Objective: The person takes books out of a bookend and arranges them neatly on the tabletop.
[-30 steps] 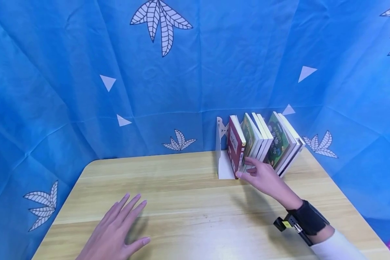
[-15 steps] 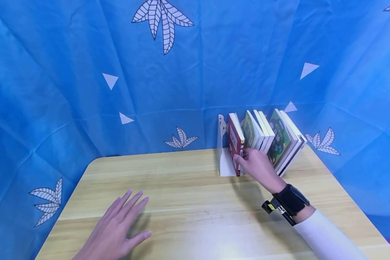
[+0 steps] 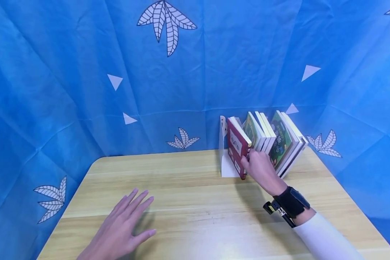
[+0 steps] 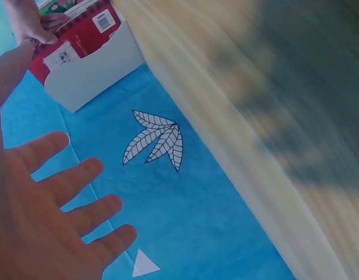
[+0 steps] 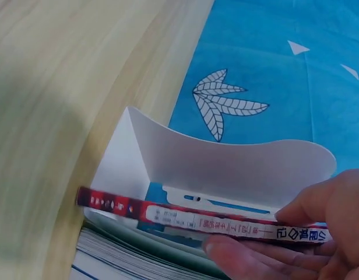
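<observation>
My right hand (image 3: 262,169) grips a red book (image 3: 238,148) by its spine, thumb on the cover side and fingers behind. In the right wrist view the red spine (image 5: 185,217) runs between thumb and fingers. The book tilts among others in a white bookend rack (image 5: 226,166), whose left side panel (image 3: 223,144) stands apart from it. Close on its right are a green-covered book (image 3: 252,131) and several pale-edged books. Over the front left of the table, my left hand (image 3: 120,225) has its fingers spread and holds nothing.
A larger green book (image 3: 281,141) leans with several others at the rack's right end. The wooden table (image 3: 182,202) meets a blue leaf-patterned cloth (image 3: 169,83) behind and at both sides. A black strap with a small camera (image 3: 289,205) sits on the right wrist.
My right hand has closed on the red book's spine and drawn it a little forward and to the right. My left hand stays nearly in place.
</observation>
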Motion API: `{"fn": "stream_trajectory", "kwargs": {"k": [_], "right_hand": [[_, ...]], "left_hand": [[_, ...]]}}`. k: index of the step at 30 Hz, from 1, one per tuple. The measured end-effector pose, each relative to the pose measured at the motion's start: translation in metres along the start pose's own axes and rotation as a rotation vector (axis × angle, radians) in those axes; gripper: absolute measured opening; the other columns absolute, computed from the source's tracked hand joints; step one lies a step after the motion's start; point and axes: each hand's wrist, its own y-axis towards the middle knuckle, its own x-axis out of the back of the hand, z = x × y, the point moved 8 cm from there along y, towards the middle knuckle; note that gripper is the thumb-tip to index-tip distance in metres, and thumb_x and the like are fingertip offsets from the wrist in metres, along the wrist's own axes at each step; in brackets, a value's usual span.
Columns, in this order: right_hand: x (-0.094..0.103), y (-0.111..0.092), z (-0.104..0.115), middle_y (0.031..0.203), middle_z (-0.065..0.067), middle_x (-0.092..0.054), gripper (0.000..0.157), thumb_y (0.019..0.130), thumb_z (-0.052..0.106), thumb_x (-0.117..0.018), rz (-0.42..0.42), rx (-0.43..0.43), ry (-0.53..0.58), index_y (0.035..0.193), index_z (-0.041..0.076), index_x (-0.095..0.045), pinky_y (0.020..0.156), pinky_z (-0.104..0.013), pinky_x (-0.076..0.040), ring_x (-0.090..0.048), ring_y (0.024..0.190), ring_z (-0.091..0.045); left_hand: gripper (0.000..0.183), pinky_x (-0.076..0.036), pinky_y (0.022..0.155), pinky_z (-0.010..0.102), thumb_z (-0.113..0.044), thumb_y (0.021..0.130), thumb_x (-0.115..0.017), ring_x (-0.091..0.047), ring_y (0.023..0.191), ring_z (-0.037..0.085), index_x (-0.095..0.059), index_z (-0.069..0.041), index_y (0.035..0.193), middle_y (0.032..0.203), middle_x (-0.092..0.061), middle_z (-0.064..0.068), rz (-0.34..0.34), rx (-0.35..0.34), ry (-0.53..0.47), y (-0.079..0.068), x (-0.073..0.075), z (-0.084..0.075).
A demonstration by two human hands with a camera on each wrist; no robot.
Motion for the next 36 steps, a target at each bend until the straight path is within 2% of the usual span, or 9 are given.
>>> {"fn": "stream_trajectory", "kwargs": {"k": [4,7,11,16,20,23,27,32,36], "right_hand": [[0.002,-0.009,0.001,0.089,-0.027,-0.066,0.029,0.094,0.015,-0.051,-0.008,0.020,0.002,0.102,-0.012,-0.058,0.032,-0.020,-0.038,-0.055,0.047,-0.014],[0.005,-0.015,0.002,0.091,-0.029,-0.066,0.031,0.095,0.017,-0.050,-0.026,0.038,0.004,0.105,-0.012,-0.058,0.035,-0.022,-0.044,-0.062,0.054,-0.022],[0.010,-0.022,0.005,0.099,-0.033,-0.064,0.036,0.096,0.018,-0.050,-0.042,0.065,0.017,0.113,-0.013,-0.054,0.049,-0.034,-0.056,-0.067,0.074,-0.035],[0.025,-0.036,0.005,0.104,-0.034,-0.062,0.035,0.096,0.015,-0.052,-0.058,0.071,0.010,0.119,-0.011,-0.050,0.063,-0.051,-0.056,-0.064,0.084,-0.042],[0.038,-0.049,0.007,0.101,-0.033,-0.063,0.030,0.095,0.012,-0.055,-0.071,0.072,-0.002,0.114,-0.010,-0.051,0.062,-0.051,-0.056,-0.065,0.081,-0.040],[0.049,-0.059,0.007,0.096,-0.031,-0.064,0.026,0.095,0.011,-0.056,-0.060,0.069,-0.003,0.110,-0.009,-0.051,0.055,-0.044,-0.054,-0.063,0.072,-0.033],[0.065,-0.070,0.007,0.092,-0.026,-0.065,0.025,0.095,0.012,-0.056,-0.040,0.063,-0.016,0.111,-0.006,-0.051,0.050,-0.034,-0.045,-0.056,0.063,-0.023],[0.075,-0.080,0.013,0.099,-0.024,-0.065,0.030,0.095,0.012,-0.057,0.019,0.070,0.007,0.120,-0.003,-0.048,0.052,-0.031,-0.045,-0.055,0.068,-0.021],[0.076,-0.089,0.023,0.100,-0.019,-0.067,0.030,0.094,0.012,-0.058,0.072,0.097,0.039,0.121,0.001,-0.049,0.058,-0.036,-0.054,-0.060,0.075,-0.022]], "left_hand": [[0.077,-0.018,0.111,0.041,-0.064,0.085,-0.057,-0.025,0.137,0.031,-0.033,-0.025,0.146,0.149,-0.037,0.004,-0.015,-0.008,-0.004,0.001,0.001,-0.003],[0.075,-0.020,0.110,0.043,-0.064,0.085,-0.056,-0.026,0.137,0.032,-0.035,-0.024,0.146,0.149,-0.036,0.004,-0.043,-0.021,-0.004,0.003,0.003,-0.005],[0.076,-0.025,0.109,0.047,-0.064,0.085,-0.056,-0.026,0.137,0.030,-0.036,-0.023,0.145,0.151,-0.035,0.003,-0.046,-0.024,-0.029,0.006,0.002,-0.008],[0.079,-0.033,0.105,0.052,-0.064,0.083,-0.058,-0.028,0.137,0.029,-0.034,-0.023,0.146,0.150,-0.035,0.003,-0.019,-0.045,-0.107,0.028,-0.007,-0.018],[0.080,-0.033,0.105,0.053,-0.063,0.084,-0.059,-0.028,0.137,0.029,-0.033,-0.020,0.147,0.150,-0.035,0.004,-0.029,-0.065,-0.162,0.046,-0.009,-0.025],[0.082,-0.033,0.105,0.053,-0.065,0.085,-0.056,-0.027,0.137,0.027,-0.030,-0.020,0.148,0.151,-0.033,0.002,-0.027,-0.062,-0.195,0.056,-0.010,-0.029],[0.083,-0.034,0.104,0.054,-0.066,0.085,-0.054,-0.026,0.137,0.023,-0.027,-0.022,0.149,0.152,-0.030,0.000,-0.022,-0.054,-0.259,0.066,-0.011,-0.034],[0.085,-0.035,0.104,0.051,-0.066,0.081,-0.060,-0.028,0.136,0.014,-0.025,-0.029,0.149,0.151,-0.029,-0.007,0.013,0.008,-0.388,0.071,-0.014,-0.037],[0.087,-0.038,0.103,0.047,-0.062,0.079,-0.066,-0.031,0.133,0.012,-0.021,-0.035,0.149,0.151,-0.030,-0.011,0.068,0.066,-0.532,0.074,-0.018,-0.040]]}}
